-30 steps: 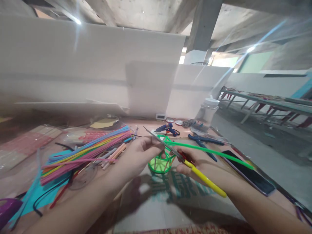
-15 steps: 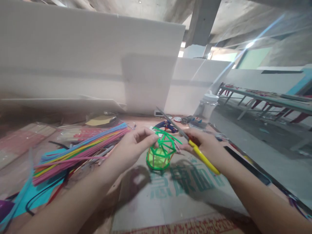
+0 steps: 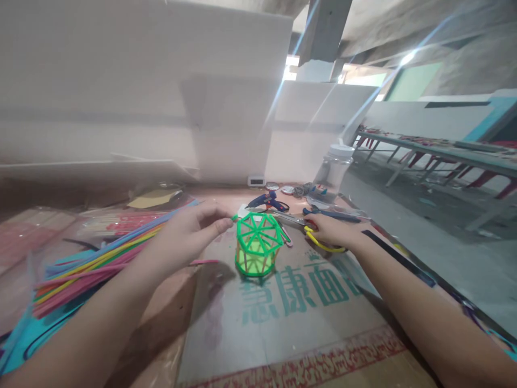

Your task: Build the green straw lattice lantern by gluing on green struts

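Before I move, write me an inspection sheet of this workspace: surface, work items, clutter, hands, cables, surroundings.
Surface: printed cardboard, lying flat.
Work items: green frame upright on the cardboard; yellow-handled scissors beside it.
Clutter: coloured strips piled at left; glue gun behind the frame; blue-handled tool and clear bottle at right.
Hands: right hand on the scissors; left hand at the frame's upper rim, grip unclear.
Cables: black strand at left, possibly a cord; cannot tell.
Surroundings: pale panels behind; long table at far right.
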`<state>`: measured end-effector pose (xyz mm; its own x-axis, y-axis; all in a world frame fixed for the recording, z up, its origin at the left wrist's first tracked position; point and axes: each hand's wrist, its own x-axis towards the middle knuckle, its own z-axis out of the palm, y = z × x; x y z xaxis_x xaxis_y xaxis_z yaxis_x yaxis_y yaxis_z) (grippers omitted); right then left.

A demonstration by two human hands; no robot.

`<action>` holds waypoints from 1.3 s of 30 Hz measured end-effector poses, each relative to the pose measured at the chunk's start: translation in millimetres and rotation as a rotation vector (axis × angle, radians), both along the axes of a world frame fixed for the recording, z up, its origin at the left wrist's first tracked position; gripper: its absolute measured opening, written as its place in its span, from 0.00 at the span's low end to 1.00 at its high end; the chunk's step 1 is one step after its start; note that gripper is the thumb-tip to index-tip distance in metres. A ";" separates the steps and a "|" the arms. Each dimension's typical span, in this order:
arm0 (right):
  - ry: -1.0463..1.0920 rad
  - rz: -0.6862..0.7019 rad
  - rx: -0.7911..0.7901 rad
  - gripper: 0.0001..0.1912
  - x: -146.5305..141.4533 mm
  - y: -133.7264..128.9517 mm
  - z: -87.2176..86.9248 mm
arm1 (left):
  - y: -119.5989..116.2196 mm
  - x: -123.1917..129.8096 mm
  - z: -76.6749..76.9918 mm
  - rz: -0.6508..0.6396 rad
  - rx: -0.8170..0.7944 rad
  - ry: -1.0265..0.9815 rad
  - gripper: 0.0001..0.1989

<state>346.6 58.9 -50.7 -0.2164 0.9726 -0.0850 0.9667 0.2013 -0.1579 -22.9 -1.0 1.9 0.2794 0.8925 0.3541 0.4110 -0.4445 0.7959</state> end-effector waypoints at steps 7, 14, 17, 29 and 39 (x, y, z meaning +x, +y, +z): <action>-0.007 0.054 0.120 0.25 -4.5 -4.2 10.2 | 8.2 11.1 -12.2 0.006 0.081 0.178 0.14; 0.284 0.330 0.166 0.16 -53.9 -17.2 3.0 | 6.4 12.4 -12.5 -0.025 0.097 0.170 0.14; 0.312 0.243 0.137 0.12 -55.9 -16.5 4.2 | 5.7 11.4 -12.3 -0.086 0.040 0.171 0.14; 0.171 -0.057 0.214 0.23 16.9 2.1 25.0 | -2.5 23.6 -19.5 -0.130 -0.065 0.257 0.14; 0.412 0.014 0.130 0.26 -37.9 60.5 1.6 | -8.2 19.8 -7.1 -0.021 0.056 0.203 0.14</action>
